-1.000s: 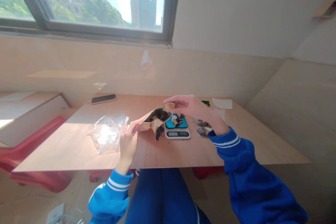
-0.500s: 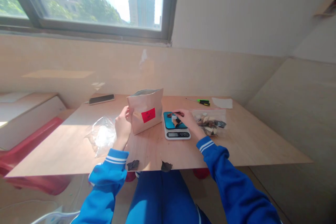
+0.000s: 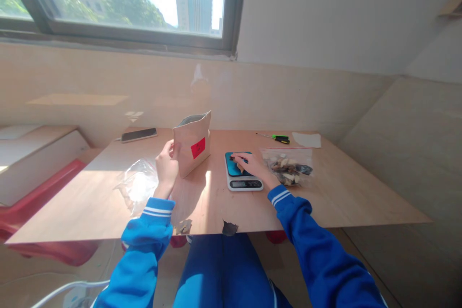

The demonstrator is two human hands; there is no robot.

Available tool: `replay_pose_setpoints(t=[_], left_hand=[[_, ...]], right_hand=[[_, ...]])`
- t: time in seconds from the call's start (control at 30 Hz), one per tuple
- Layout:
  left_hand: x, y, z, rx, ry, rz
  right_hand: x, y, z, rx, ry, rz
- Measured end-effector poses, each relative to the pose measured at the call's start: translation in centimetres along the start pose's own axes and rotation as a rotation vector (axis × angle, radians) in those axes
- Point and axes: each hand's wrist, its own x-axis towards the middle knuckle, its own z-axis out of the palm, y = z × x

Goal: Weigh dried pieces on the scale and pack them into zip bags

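Observation:
My left hand (image 3: 167, 163) is closed on the left edge of an upright kraft paper pouch (image 3: 187, 154). The pouch gapes at the top and bears a red label (image 3: 198, 148) with dark writing. My right hand (image 3: 252, 162) reaches over the blue platform of a white kitchen scale (image 3: 245, 185), its fingers curled down round some brown, dry-looking pieces (image 3: 238, 166). These pieces are partly hidden under the fingers. Just right of that hand lies a clear zip bag (image 3: 288, 168) of mixed dry brown, pale and dark pieces.
A crumpled clear plastic bag (image 3: 139, 185) lies left of my left hand. Two dry leaf-like scraps (image 3: 230, 227) sit at the front edge. Toward the back are a phone (image 3: 139, 134), a green-and-black screwdriver (image 3: 280, 139) and a white paper (image 3: 306, 140).
My left hand has turned the pouch and shifted it left, away from the scale. Over the platform, my right hand has moved lower and flatter onto the brown pieces.

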Motion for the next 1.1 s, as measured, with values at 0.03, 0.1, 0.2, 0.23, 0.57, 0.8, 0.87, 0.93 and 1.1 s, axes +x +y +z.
replay_pose_setpoints(t=[0.03,0.1,0.2,0.23,0.57,0.8,0.87,0.93,1.1], left_hand=[[-0.1,0.0,-0.1,0.001,-0.021,0.006],[-0.4,-0.1,-0.2,-0.027,-0.062,0.021],[-0.9,-0.5,-0.4,-0.059,-0.118,0.049],[-1.1,-0.6,-0.5,-0.051,-0.120,0.050],[-8.5,-1.8,-3.3,0.103,-0.071,0.015],[-14.9,-5.5,-4.9,0.255,-0.445,0.075],[-15.4,-6.1,-4.9,0.291,-0.488,0.131],[-15.6,-6.3,-4.9,0.315,-0.513,0.175],[-15.4,-6.0,-5.3,0.346,-0.546,0.225]], right_hand=[[0.0,-0.1,-0.1,0.001,-0.015,-0.004],[-0.1,-0.2,-0.4,0.000,-0.033,-0.012],[-0.4,0.0,-1.0,-0.014,-0.011,-0.011],[-0.5,0.1,-1.3,-0.021,0.009,-0.007],[-9.4,-5.5,-1.0,-0.020,0.070,-0.071],[-15.6,-9.0,4.1,0.072,-0.204,0.035],[-15.7,-9.0,5.1,0.039,-0.205,0.049],[-15.6,-8.9,5.7,0.003,-0.203,0.042],[-15.4,-8.9,6.2,-0.029,-0.193,0.004]])
